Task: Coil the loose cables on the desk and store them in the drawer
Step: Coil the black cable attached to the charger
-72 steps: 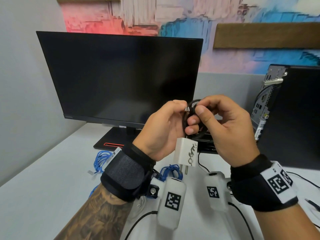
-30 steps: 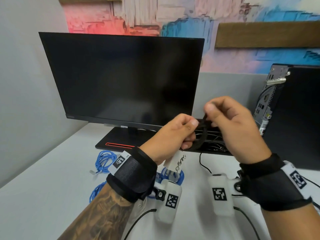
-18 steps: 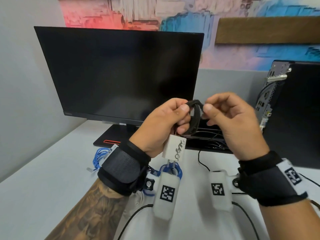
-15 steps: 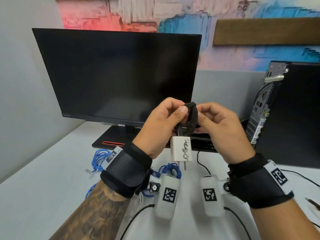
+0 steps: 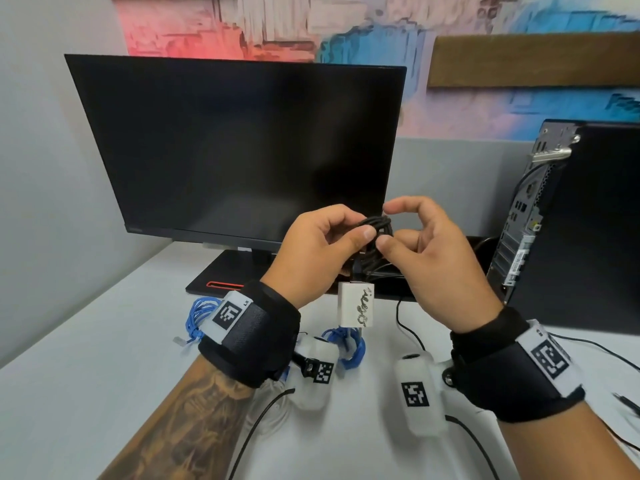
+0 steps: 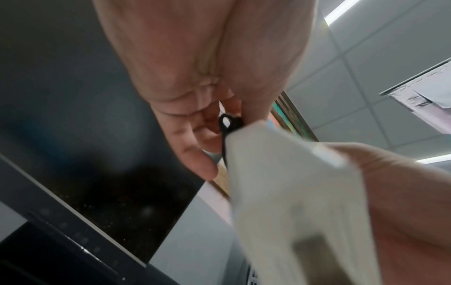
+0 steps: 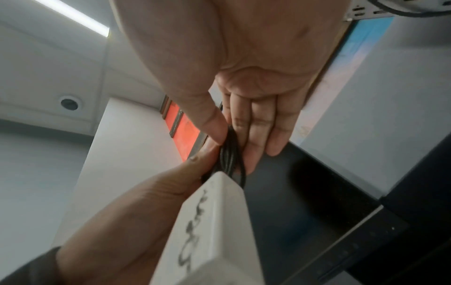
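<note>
Item held: a black cable [image 5: 375, 233], wound into a small bundle, is held above the desk [image 5: 86, 375] between both hands. The bundle is pinched by the left hand [image 5: 313, 252] between thumb and curled fingers; the right hand [image 5: 433, 261] is closed on its other side, thumb pressed against the strands, as shown in the right wrist view. A white charger block [image 5: 356, 308] is suspended below the bundle from the cable's end.

Risks, as judged: the loops could spring apart if either pinch is eased before the loose end is secured, the cable looking stiff and the coil tight. The hanging block could swing and drag turns out of the coil. Storage is not yet begun; no drawer is seen.

Surface: a pale grey desk, on which blue cables [image 5: 199, 317] are left loose near the left wrist, with a second blue loop [image 5: 346, 348] beneath the block. Thin black leads [image 5: 408, 327] are trailed across it at right.

Room, further back: a dark monitor [image 5: 242, 150] on its stand, a black computer tower [image 5: 588, 230] at right, and a painted wall [image 5: 346, 26] behind.
</note>
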The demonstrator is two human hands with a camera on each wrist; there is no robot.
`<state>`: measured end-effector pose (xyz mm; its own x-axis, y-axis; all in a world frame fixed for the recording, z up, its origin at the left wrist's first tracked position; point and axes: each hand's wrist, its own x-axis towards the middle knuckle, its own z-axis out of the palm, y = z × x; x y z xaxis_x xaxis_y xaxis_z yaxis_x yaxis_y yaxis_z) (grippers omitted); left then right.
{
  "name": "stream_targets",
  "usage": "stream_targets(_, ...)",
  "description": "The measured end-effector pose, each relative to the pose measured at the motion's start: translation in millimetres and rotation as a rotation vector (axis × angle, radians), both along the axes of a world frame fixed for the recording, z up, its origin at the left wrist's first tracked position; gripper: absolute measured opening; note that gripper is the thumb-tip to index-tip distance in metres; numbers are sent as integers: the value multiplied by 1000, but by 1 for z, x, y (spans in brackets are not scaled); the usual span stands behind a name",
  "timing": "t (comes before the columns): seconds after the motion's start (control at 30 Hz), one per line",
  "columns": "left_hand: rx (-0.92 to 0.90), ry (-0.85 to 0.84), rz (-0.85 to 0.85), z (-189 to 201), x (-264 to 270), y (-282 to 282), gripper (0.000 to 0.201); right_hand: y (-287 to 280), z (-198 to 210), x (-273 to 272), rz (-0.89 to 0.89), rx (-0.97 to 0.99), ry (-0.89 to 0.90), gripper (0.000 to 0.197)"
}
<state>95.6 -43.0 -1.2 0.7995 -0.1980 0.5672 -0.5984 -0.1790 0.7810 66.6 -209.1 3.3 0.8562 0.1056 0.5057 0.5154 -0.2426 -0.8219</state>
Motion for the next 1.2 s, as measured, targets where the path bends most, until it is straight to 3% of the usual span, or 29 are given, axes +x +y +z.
stream_targets(0.1,61,-23,10,-1,1,0,9,0,0,0,-43,-31,-31,29)
stream_targets(0.27,231,-173,112,-1,2,1,19,3,-1,1,-33,127,7,26)
stream_targets(0.37,270,-172,118,0,0,2,24,6,-5,4,-39,199,5,27)
stream_targets(0.57,175,-95,160,-8,-4,-16,19,4,-7,8,-80,342,-24,27)
stream_targets(0.67,100,-63,217,-9,1,-17,11,4,-10,10,-101,293,-62,26)
stream_targets(1.1,-152,13,138,-6,-3,-17,13,12,-23,14,-198,-29,-99,23)
stream_targets(1.2,-178,11,102,-2,-3,-13,12,13,-23,13,-127,56,-71,16)
